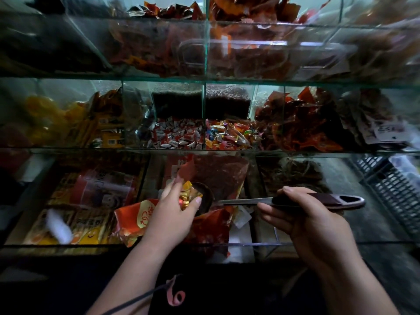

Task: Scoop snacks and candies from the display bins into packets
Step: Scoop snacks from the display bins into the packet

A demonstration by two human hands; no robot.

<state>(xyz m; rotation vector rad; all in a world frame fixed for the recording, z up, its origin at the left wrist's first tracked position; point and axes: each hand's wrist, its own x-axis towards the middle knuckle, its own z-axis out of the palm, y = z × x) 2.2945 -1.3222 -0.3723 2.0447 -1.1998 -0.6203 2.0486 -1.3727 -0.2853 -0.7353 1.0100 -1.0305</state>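
The scoop's (284, 202) dark bowl hides behind the left hand (175, 214), fingers closed on gold-wrapped candies (188, 196); the right hand (306, 221) grips its handle, lying horizontally, pointing right.

two hands: a left hand (175, 208) and a right hand (311, 226). one scoop (293, 201). three tiers of glass bins (205, 114). one red packet (136, 218). one dark plastic crate (391, 189). wrapped candies (177, 137) past counting.
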